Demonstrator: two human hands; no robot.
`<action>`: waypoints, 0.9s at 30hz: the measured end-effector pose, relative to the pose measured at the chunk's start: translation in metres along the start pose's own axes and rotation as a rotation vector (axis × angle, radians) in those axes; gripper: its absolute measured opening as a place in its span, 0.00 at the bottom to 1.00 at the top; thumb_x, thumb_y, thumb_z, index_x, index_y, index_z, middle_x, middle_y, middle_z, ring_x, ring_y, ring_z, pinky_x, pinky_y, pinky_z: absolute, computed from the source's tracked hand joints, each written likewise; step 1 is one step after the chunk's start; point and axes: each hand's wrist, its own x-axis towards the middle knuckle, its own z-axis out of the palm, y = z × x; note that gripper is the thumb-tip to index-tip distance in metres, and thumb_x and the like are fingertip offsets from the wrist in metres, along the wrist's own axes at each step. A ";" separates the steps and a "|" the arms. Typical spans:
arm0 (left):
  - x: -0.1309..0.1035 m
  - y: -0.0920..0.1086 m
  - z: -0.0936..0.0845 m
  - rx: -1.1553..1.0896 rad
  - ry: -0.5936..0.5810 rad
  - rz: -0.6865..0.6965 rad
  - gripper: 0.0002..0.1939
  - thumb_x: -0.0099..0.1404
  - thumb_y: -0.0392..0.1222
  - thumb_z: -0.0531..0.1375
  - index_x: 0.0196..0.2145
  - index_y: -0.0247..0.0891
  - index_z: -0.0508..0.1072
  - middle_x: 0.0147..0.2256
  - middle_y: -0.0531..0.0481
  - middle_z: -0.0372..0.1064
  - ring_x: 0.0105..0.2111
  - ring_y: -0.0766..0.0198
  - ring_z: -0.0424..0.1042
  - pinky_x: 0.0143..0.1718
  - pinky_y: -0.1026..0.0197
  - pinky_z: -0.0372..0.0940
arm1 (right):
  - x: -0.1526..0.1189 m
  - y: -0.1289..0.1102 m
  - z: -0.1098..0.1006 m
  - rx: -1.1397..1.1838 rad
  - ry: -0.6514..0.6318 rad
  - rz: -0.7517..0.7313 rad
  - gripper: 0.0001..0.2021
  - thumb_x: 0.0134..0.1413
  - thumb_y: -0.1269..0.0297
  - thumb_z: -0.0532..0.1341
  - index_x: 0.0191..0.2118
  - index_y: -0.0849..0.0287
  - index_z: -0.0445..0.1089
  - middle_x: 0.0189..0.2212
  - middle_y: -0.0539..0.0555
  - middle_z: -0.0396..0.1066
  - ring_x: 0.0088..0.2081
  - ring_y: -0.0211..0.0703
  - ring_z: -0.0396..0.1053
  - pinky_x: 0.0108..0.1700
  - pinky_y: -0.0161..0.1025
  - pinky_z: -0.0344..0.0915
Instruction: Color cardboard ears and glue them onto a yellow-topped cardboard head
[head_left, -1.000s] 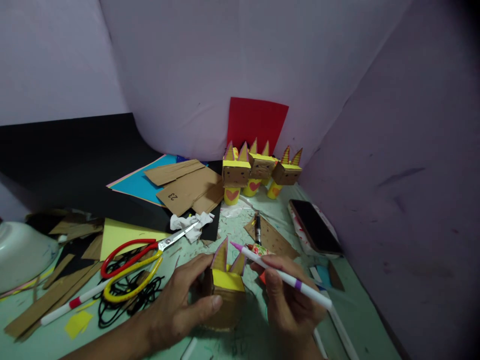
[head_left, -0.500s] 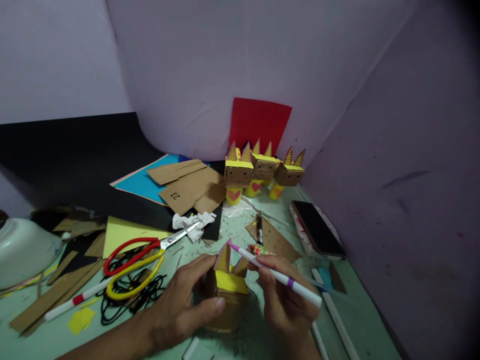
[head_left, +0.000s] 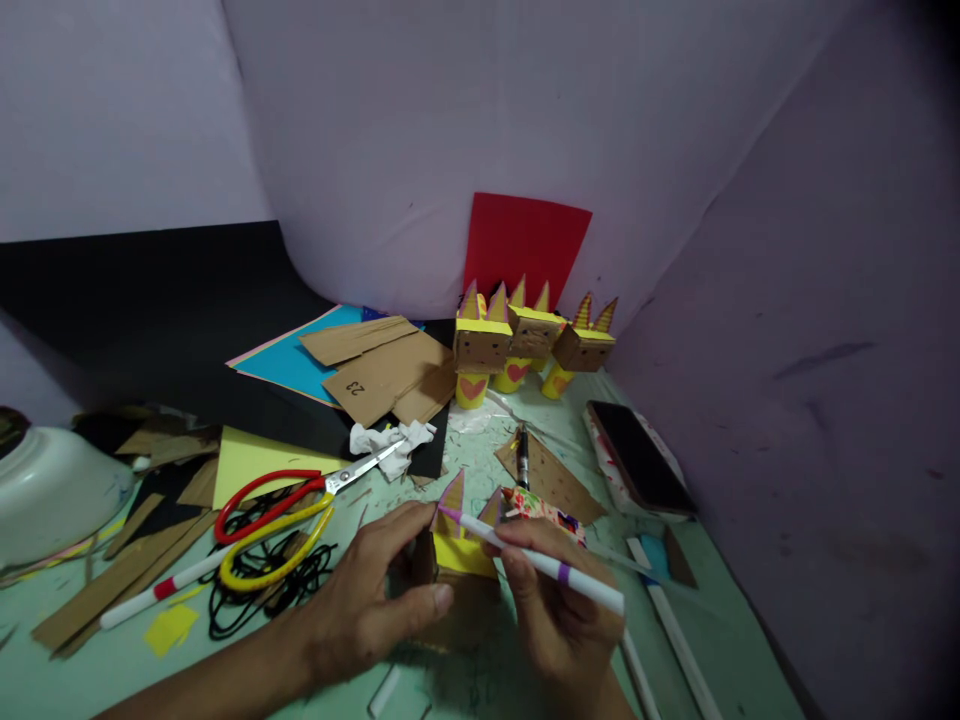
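Observation:
My left hand [head_left: 379,590] is closed round the left side of a small cardboard box figure [head_left: 461,605] with a yellow top and two pointed ears edged in purple. In my right hand [head_left: 559,600] is a white marker [head_left: 540,565] with a purple band, gripped like a pen. Its purple tip rests at or very near the figure's left ear [head_left: 452,492]. Part of the right ear [head_left: 491,507] is covered by the marker. Three similar figures [head_left: 482,345] on yellow tubes with hearts stand farther back.
Left of my hands lie scissors [head_left: 322,500], black cord [head_left: 277,590], a red-banded marker [head_left: 161,590] and cardboard strips [head_left: 120,590]. Cardboard sheets [head_left: 390,375] lie behind. On the right are a phone [head_left: 641,455], a black pen [head_left: 523,458] and a patterned packet [head_left: 544,510]. A red sheet [head_left: 525,240] leans on the back wall.
The marker's tip has moved down and left, from the top of the left ear to its lower part. My right hand has shifted slightly left; my left hand keeps its hold.

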 end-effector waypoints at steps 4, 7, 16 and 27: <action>0.000 -0.003 0.000 -0.003 0.009 -0.020 0.28 0.58 0.52 0.56 0.54 0.37 0.63 0.37 0.48 0.66 0.33 0.59 0.63 0.34 0.59 0.60 | 0.003 -0.003 -0.001 -0.015 -0.053 -0.035 0.14 0.48 0.80 0.58 0.38 0.56 0.70 0.26 0.51 0.74 0.24 0.39 0.71 0.25 0.34 0.66; 0.000 -0.003 0.000 -0.007 0.006 -0.012 0.27 0.58 0.52 0.56 0.52 0.38 0.64 0.37 0.49 0.66 0.34 0.59 0.63 0.34 0.60 0.60 | 0.002 -0.003 -0.001 -0.008 -0.051 -0.031 0.12 0.48 0.79 0.57 0.37 0.57 0.70 0.25 0.51 0.73 0.24 0.39 0.70 0.24 0.34 0.65; 0.000 0.000 -0.001 0.031 0.003 -0.006 0.25 0.58 0.52 0.55 0.50 0.39 0.65 0.37 0.49 0.66 0.35 0.58 0.63 0.35 0.59 0.60 | 0.000 -0.003 -0.001 0.005 -0.055 0.015 0.13 0.48 0.79 0.58 0.37 0.56 0.71 0.25 0.50 0.73 0.24 0.38 0.70 0.25 0.33 0.65; 0.000 -0.001 -0.001 0.040 0.003 0.004 0.23 0.58 0.54 0.55 0.46 0.37 0.68 0.35 0.48 0.66 0.33 0.58 0.63 0.33 0.59 0.60 | -0.001 -0.001 -0.001 0.040 -0.006 0.068 0.12 0.49 0.80 0.58 0.36 0.55 0.71 0.25 0.48 0.73 0.25 0.36 0.70 0.27 0.31 0.66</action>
